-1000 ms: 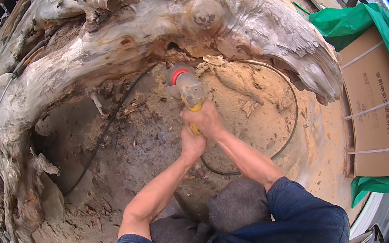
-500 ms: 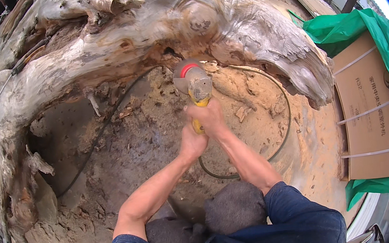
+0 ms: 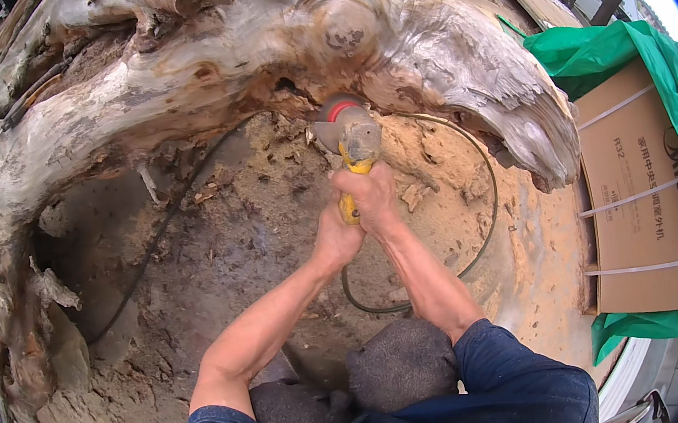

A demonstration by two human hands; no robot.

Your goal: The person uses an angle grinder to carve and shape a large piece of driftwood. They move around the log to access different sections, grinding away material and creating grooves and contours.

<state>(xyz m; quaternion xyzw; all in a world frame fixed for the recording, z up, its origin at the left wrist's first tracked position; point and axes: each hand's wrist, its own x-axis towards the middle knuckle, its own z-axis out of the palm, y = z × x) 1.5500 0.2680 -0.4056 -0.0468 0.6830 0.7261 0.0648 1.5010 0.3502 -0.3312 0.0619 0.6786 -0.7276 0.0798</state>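
Observation:
Both my hands are wrapped round a yellow and grey angle grinder (image 3: pixel 359 139), its red-centred disc up against the underside of a big weathered tree trunk (image 3: pixel 251 60). My right hand (image 3: pixel 373 194) grips the body just behind the metal head. Lower and to the left, my left hand (image 3: pixel 337 233) closes on the rear of the yellow handle. The disc's far edge merges with the wood, so I cannot tell how deep it touches.
A dark cable (image 3: pixel 491 230) loops over the sawdust-covered ground (image 3: pixel 220 287). At right stands a cardboard carton (image 3: pixel 641 197) strapped with white bands and partly wrapped in a green sheet (image 3: pixel 592 50). A jagged root stub (image 3: pixel 54 287) juts out at left.
The grinder and both hands have shifted slightly right along the trunk's lower edge. The whole view has also slid a little to the left. My grip stays the same.

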